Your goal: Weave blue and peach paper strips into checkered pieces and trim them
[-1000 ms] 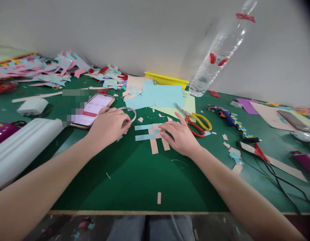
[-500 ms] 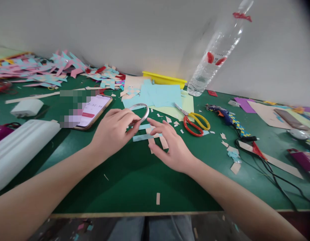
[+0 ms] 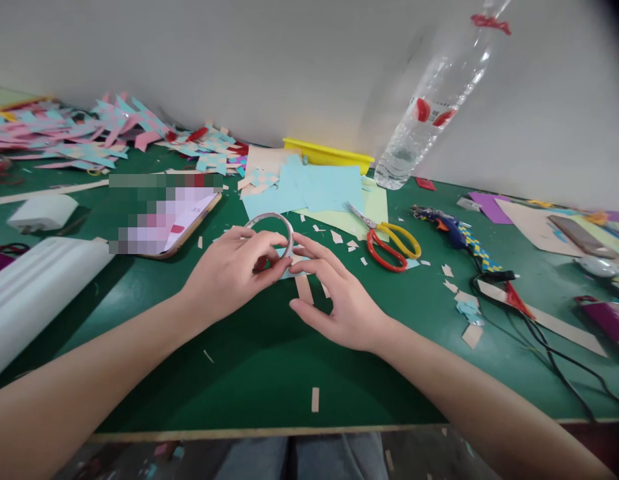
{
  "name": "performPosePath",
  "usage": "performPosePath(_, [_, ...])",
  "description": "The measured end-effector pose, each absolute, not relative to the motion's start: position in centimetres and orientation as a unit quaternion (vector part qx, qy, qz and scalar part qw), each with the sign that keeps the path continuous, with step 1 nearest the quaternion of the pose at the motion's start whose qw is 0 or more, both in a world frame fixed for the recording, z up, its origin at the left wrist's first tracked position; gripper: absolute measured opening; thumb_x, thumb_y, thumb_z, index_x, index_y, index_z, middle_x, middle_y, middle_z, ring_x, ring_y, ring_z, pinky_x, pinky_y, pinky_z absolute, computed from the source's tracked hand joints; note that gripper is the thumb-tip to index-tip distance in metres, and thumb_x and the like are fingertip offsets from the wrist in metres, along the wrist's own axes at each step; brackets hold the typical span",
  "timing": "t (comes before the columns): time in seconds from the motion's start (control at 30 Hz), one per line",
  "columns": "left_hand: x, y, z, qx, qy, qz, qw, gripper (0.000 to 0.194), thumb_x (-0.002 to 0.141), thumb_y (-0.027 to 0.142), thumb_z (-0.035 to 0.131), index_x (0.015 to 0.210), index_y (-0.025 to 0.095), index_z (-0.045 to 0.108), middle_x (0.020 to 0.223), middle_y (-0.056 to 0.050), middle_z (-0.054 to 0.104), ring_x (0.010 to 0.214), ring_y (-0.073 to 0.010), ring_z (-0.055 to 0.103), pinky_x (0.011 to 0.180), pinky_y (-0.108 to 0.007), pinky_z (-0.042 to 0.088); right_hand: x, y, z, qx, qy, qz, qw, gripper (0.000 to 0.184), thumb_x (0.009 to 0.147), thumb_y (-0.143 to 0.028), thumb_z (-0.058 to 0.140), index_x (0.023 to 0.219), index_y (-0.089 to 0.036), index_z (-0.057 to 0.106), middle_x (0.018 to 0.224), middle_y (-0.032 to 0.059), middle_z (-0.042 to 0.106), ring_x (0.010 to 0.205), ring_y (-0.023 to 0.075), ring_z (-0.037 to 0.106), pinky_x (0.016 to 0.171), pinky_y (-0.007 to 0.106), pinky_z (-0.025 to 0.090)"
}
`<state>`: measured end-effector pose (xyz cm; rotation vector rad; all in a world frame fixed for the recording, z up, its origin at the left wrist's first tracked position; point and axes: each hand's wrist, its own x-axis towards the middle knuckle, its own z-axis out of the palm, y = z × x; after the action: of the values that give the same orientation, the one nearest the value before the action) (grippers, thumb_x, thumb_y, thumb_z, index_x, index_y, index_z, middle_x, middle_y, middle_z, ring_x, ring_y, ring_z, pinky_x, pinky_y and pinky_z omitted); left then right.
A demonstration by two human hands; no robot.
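Observation:
My left hand pinches a thin, whitish ring that looks like a roll of tape, holding it upright above the table. Close to the ring's right side is my right hand, its fingers apart and its thumb stretched out; whether a fingertip touches the ring I cannot tell. Beneath both hands lie crossed strips of pale pink paper and light blue paper, partly hidden by the fingers. Scissors with one red and one yellow handle lie to the right of my right hand.
Blue paper sheets lie before a yellow tray. A water bottle stands by the wall. Leftward are a phone, a white charger, a long white object and heaped paper strips. Black cables run at right.
The tape roll and my left hand have shifted slightly left and toward me. My right hand has moved a little left, covering more of the crossed paper strips.

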<state>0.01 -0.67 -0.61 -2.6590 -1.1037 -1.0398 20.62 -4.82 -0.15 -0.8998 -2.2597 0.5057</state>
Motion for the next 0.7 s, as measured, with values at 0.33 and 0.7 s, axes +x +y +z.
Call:
performPosePath(0.33, [0.0, -0.7, -0.4, -0.877, -0.334, -0.338, 0.069, 0.008, 0.088, 0.026, 0.055, 0.092, 0.021, 0.058, 0.055, 0.004, 0.061, 0.055, -0.0171, 0.060, 0.071, -0.033, 0.048, 20.7, -4.9, 0.3, -0.351, -0.796, 0.280, 0.407, 0.017, 0.086, -0.019, 0.055, 0.103, -0.023, 0.053, 0.129, 0.0084, 0.054, 0.125, 0.0204, 0.048, 0.105, 0.043, 0.041])
performPosePath(0.7, [0.1, -1.0, -0.8, -0.912, -0.250, -0.307, 0.108, 0.009, 0.088, 0.024, 0.055, 0.093, 0.020, 0.061, 0.064, 0.001, 0.067, 0.056, -0.0152, 0.061, 0.068, -0.031, 0.051, 20.7, -4.4, -0.8, -0.411, -0.717, 0.337, 0.452, 0.014, 0.079, -0.019, 0.065, 0.089, -0.023, 0.055, 0.084, -0.0011, 0.060, 0.081, 0.0138, 0.059, 0.078, 0.031, 0.052])
